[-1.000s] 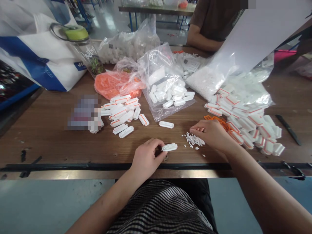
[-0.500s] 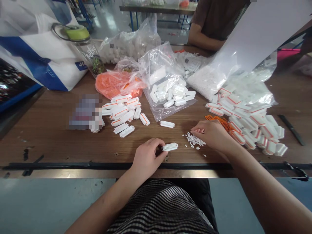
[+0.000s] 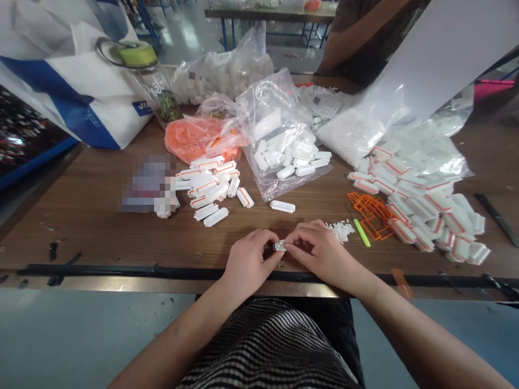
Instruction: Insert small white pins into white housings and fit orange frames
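Near the front edge of the table, my left hand [image 3: 248, 260] pinches a small white slotted plastic housing [image 3: 279, 246] between thumb and fingers. My right hand [image 3: 324, 253] is closed, its fingertips at the housing's right end; whatever is between them is too small and covered to make out. Just behind the right hand lies a heap of tiny white plastic pegs [image 3: 343, 231]. A thin tool with a lime-green handle [image 3: 362, 233] rests beside the heap, next to several orange plastic frames [image 3: 371, 213]. One single white housing [image 3: 283, 206] lies behind my hands.
White housings with orange edging form a left pile [image 3: 211, 186] and a larger right pile [image 3: 430, 208]. Behind are a clear bag of white housings [image 3: 270, 181], an orange bag [image 3: 194, 138], a bag of white pegs [image 3: 348, 135] and a bottle [image 3: 140, 56]. A person's arm [image 3: 365, 32] shows opposite.
My right hand has left the peg heap and come left to the housing in my left hand. The green-handled tool is now uncovered. The person opposite has raised an arm.
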A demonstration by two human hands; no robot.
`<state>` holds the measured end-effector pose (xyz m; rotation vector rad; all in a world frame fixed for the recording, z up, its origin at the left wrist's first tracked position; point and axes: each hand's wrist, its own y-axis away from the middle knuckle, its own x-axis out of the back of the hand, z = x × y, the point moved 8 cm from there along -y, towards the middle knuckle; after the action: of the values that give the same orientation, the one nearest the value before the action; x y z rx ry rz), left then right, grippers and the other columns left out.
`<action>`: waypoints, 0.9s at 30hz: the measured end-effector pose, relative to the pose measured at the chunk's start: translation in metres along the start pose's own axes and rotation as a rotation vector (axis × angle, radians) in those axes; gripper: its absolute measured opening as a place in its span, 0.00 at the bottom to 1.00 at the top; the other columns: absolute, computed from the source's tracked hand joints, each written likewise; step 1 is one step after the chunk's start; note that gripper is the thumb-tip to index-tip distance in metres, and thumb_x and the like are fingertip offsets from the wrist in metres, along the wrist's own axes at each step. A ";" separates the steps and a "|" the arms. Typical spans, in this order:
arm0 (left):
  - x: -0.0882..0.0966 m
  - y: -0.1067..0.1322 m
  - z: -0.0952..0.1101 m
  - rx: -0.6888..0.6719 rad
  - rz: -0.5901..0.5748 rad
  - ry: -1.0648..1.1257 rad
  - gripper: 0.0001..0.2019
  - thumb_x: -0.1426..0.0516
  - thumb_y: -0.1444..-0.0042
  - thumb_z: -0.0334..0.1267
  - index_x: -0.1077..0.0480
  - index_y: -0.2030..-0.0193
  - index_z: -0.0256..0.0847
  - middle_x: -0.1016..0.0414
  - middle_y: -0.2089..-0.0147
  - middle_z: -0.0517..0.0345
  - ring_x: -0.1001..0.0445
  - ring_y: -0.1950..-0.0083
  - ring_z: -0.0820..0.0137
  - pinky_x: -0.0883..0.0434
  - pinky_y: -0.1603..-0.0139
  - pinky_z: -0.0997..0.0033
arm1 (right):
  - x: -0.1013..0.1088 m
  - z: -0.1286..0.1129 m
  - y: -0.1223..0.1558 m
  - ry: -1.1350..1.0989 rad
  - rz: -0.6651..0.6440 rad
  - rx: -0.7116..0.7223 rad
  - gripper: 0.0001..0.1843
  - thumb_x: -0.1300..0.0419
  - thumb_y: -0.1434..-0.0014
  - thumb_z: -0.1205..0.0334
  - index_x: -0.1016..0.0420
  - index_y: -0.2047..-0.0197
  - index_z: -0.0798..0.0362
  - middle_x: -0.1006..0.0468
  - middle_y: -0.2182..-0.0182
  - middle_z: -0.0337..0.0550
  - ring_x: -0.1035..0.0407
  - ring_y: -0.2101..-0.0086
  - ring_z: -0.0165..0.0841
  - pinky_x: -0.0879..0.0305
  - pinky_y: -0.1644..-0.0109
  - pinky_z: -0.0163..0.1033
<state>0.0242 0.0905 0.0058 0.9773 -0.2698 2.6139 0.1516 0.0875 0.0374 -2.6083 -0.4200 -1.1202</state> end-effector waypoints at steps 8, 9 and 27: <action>0.000 -0.001 0.000 -0.005 0.006 -0.006 0.05 0.37 0.46 0.34 0.30 0.65 0.41 0.29 0.72 0.64 0.33 0.72 0.72 0.35 0.69 0.71 | -0.004 0.000 0.001 0.086 0.028 0.083 0.09 0.42 0.37 0.64 0.27 0.70 0.52 0.27 0.76 0.35 0.35 0.72 0.29 0.47 0.59 0.41; 0.000 -0.001 -0.001 -0.004 0.006 -0.008 0.05 0.37 0.46 0.34 0.30 0.65 0.41 0.29 0.72 0.64 0.33 0.72 0.72 0.35 0.69 0.71 | -0.004 -0.001 0.001 0.092 0.032 0.085 0.09 0.42 0.37 0.64 0.27 0.70 0.52 0.26 0.75 0.35 0.34 0.72 0.29 0.47 0.59 0.41; 0.000 0.000 -0.002 0.014 -0.002 0.018 0.06 0.38 0.48 0.30 0.29 0.63 0.42 0.27 0.69 0.63 0.30 0.69 0.71 0.32 0.65 0.69 | -0.014 -0.025 0.015 0.453 0.071 0.292 0.13 0.46 0.37 0.66 0.19 0.61 0.48 0.22 0.75 0.40 0.34 0.69 0.35 0.45 0.56 0.46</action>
<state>0.0233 0.0913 0.0047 0.9578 -0.2466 2.6251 0.1313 0.0632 0.0413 -2.0280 -0.3527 -1.4510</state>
